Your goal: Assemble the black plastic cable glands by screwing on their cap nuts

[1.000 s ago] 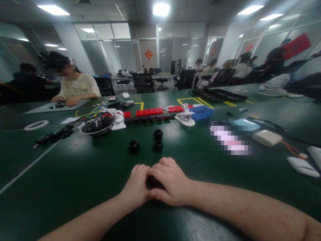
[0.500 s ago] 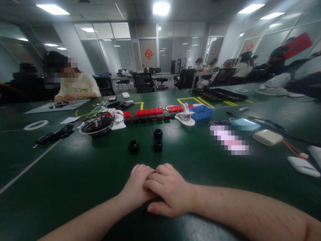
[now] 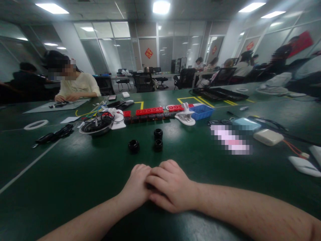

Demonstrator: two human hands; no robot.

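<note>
My left hand point(image 3: 137, 182) and my right hand point(image 3: 170, 187) meet above the near part of the green table. Curled fingers of the right hand overlap the tips of the left. Both hands are closed, and whatever lies between them is hidden by the fingers; only a dark gap shows there. Just beyond them stand three black, ring-like round parts: one on the left point(image 3: 133, 146), one on the right at the front point(image 3: 158, 145), and one right behind it point(image 3: 157, 134). None of these three is touched by a hand.
Farther back are a metal bowl point(image 3: 96, 126) with dark contents, a white clip point(image 3: 186, 115), red and black strips point(image 3: 149, 111) and a blue bin point(image 3: 202, 111). Cables point(image 3: 54, 134) lie left, a cream case point(image 3: 268, 136) right. Across the table sits a person point(image 3: 80, 83).
My right hand has shifted slightly up and right, its thumb drawn closer to its fingers. My left hand stays almost in place. The black round parts have not moved.
</note>
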